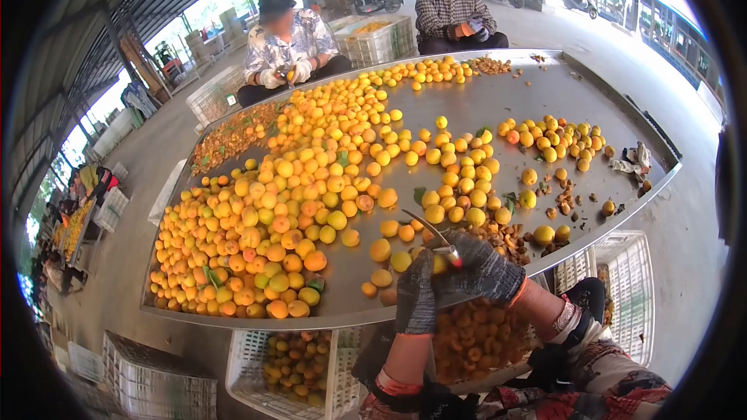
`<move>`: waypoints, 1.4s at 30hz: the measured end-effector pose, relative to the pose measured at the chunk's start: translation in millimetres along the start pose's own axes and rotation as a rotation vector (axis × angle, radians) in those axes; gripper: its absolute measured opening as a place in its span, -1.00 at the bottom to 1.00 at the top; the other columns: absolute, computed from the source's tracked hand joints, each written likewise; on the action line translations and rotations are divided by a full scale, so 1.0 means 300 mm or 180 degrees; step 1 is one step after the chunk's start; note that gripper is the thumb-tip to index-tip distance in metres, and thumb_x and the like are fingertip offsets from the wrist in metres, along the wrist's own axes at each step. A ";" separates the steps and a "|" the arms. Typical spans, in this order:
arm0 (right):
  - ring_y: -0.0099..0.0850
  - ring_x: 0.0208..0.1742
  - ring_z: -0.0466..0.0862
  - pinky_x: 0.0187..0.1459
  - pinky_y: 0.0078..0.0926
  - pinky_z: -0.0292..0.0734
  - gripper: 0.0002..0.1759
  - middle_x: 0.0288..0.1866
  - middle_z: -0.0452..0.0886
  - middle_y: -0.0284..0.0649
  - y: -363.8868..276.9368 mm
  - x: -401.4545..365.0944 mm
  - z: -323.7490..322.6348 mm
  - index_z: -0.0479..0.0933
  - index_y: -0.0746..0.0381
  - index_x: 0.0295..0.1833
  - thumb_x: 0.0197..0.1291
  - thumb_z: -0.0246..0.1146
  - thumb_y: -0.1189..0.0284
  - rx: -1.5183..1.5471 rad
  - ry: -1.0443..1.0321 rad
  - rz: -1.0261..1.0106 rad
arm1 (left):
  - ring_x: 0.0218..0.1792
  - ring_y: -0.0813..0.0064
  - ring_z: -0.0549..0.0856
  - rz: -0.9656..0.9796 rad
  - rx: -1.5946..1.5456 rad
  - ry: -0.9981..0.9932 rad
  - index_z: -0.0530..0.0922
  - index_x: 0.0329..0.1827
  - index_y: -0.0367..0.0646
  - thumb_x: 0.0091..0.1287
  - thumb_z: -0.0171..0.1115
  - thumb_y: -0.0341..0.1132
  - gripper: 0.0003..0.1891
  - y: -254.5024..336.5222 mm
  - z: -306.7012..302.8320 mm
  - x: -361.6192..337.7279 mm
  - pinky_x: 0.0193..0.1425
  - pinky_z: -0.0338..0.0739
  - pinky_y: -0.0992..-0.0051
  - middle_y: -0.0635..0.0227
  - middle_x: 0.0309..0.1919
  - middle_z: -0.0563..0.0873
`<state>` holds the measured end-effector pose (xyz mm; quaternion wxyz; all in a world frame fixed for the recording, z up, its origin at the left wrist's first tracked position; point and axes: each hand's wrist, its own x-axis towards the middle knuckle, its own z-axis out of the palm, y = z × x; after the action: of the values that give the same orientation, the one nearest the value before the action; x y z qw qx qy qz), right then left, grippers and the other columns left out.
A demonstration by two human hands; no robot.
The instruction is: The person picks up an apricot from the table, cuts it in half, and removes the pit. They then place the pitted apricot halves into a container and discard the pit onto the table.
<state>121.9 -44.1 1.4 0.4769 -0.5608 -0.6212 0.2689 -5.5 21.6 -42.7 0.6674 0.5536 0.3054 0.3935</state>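
Note:
My left hand (415, 295), in a dark grey knitted glove, is closed at the near edge of the metal table, with a yellow apricot (440, 264) partly showing by its fingers. Close against it, my right hand (484, 271), gloved the same way, grips a knife. The knife's thin curved blade (424, 225) points up and left over the fruit. Much of the apricot and the knife's handle is hidden by the gloves. Loose apricots (379, 250) lie just beyond my left hand, and brown fruit scraps (506, 243) beside my right.
A big heap of apricots (264, 218) covers the left of the metal table (498, 78). White crates of fruit, one at lower left (334, 369), stand below the near edge. Two people (286, 39) sit across, hands at fruit. A crumpled glove (634, 159) lies far right.

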 end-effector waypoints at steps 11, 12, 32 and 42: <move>-0.37 -0.17 0.56 -0.20 -0.45 0.51 -0.34 -0.13 0.49 -0.17 -0.093 -0.017 0.093 0.28 0.33 0.12 -0.11 0.39 0.35 0.1676 0.1031 0.0241 | -0.13 0.41 0.57 -0.1567 -0.2921 0.0768 0.38 0.02 -0.18 0.28 0.10 -0.15 -0.65 0.116 0.036 0.013 -0.06 0.56 0.40 0.25 -0.09 0.52; -0.43 -0.25 0.56 -0.25 -0.52 0.51 -0.40 -0.20 0.50 -0.21 -0.083 -0.034 0.071 0.31 0.31 0.09 -0.09 0.35 0.39 0.2508 0.1039 0.0560 | -0.13 0.41 0.57 -0.1571 -0.2924 0.0769 0.38 0.02 -0.18 0.28 0.10 -0.15 -0.65 0.096 0.031 0.020 -0.06 0.56 0.40 0.25 -0.09 0.52; -0.17 0.04 0.47 0.05 -0.31 0.42 -0.47 -0.03 0.45 -0.08 -0.095 -0.060 -0.025 0.48 0.14 0.03 -0.16 0.42 0.43 -0.1217 0.0162 -0.0592 | -0.07 0.28 0.58 -0.0795 0.0398 0.0079 0.39 0.12 -0.30 0.42 -0.22 -0.06 -0.53 -0.214 -0.008 0.052 0.02 0.45 0.46 0.10 -0.03 0.56; -0.58 -0.47 0.54 -0.42 -0.71 0.44 -0.66 -0.35 0.54 -0.36 -0.113 -0.074 -0.043 0.45 0.27 -0.03 0.07 0.24 0.39 0.2637 0.1175 0.1289 | -0.09 0.21 0.59 -0.0459 0.1422 -0.0520 0.46 0.04 -0.22 0.36 -0.08 -0.28 -0.70 0.058 -0.013 -0.055 -0.04 0.50 0.36 0.11 -0.09 0.59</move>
<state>116.5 -75.6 29.5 0.6999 -0.4717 -0.2459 0.4766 -20.4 10.7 -27.0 0.5773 0.6941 0.3686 0.2215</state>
